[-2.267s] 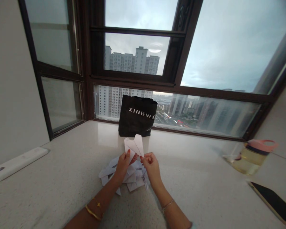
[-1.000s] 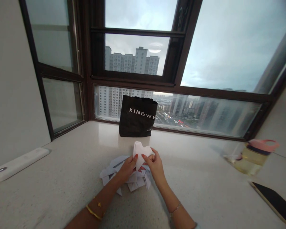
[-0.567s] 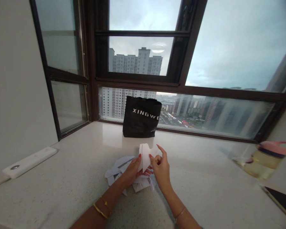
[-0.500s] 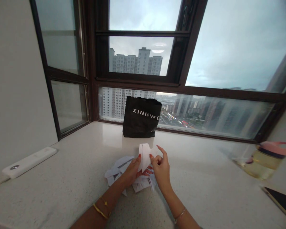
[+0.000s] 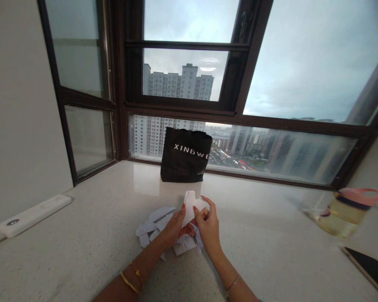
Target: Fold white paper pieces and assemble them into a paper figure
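Between my two hands is a folded piece of white paper (image 5: 190, 205), held up off the counter with a notch in its top edge. My left hand (image 5: 176, 226) grips its left side, thumb on the front face and fingers behind. On the right side, my right hand (image 5: 208, 220) pinches the paper, its index finger reaching along the upper right edge. Beneath both hands lies a loose heap of folded white papers (image 5: 149, 227), partly hidden by my hands and left forearm.
A black bag (image 5: 185, 157) with white lettering stands by the window. On the left lies a white power strip (image 5: 34, 214). To the right are a pink-lidded bottle (image 5: 346, 214) and a dark phone (image 5: 368, 266), all on the speckled white counter (image 5: 264, 243).
My right hand has shifted slightly left along the paper, and its index finger has come down onto the upper right edge. The paper looks more closed up at its front fold.
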Motion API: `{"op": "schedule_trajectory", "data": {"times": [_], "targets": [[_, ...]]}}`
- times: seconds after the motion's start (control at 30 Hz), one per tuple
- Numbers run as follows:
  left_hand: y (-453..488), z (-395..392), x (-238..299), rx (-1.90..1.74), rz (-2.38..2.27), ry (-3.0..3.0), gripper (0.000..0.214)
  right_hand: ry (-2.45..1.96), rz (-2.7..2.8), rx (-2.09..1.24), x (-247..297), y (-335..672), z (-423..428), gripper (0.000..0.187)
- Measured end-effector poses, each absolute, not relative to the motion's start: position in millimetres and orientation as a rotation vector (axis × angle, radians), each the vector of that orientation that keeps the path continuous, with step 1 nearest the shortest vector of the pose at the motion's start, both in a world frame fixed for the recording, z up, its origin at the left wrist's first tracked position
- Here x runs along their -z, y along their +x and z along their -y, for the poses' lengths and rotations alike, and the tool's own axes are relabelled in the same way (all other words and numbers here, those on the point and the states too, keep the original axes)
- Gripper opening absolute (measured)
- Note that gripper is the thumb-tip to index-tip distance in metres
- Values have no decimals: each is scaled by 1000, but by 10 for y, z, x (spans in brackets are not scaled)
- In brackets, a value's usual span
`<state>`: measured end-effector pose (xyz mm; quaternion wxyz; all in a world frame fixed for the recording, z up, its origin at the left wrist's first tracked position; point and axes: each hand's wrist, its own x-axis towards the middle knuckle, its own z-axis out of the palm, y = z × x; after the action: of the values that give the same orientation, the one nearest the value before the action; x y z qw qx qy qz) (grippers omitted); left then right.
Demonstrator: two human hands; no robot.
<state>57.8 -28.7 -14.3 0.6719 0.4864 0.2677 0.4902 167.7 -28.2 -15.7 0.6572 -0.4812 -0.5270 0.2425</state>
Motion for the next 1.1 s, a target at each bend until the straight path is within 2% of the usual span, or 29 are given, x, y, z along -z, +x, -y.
{"op": "schedule_trajectory", "data": {"times": [0.27, 0.43, 0.63, 0.77, 0.87, 1.1], "targets": [[604, 261, 137, -1139, -678, 1244, 55, -1118, 1217, -535, 180, 1660, 269, 50], [584, 214, 168, -1165, -733, 1266, 58, -1113, 1046, -471, 140, 1697, 201, 71], [530, 217, 88, -1120, -740, 1293, 52, -1034, 1054, -867, 48, 1860, 159, 40], [452, 190, 7, -1304, -878, 1345, 40, -1003, 1106, -852, 6, 1842, 199, 36], [398, 191, -84, -1458, -907, 1286, 41, -993, 1188, -866, -4, 1762, 229, 35], [411, 236, -146, -1400, -724, 893, 38, -985, 1255, -913, 14, 1708, 219, 37]]}}
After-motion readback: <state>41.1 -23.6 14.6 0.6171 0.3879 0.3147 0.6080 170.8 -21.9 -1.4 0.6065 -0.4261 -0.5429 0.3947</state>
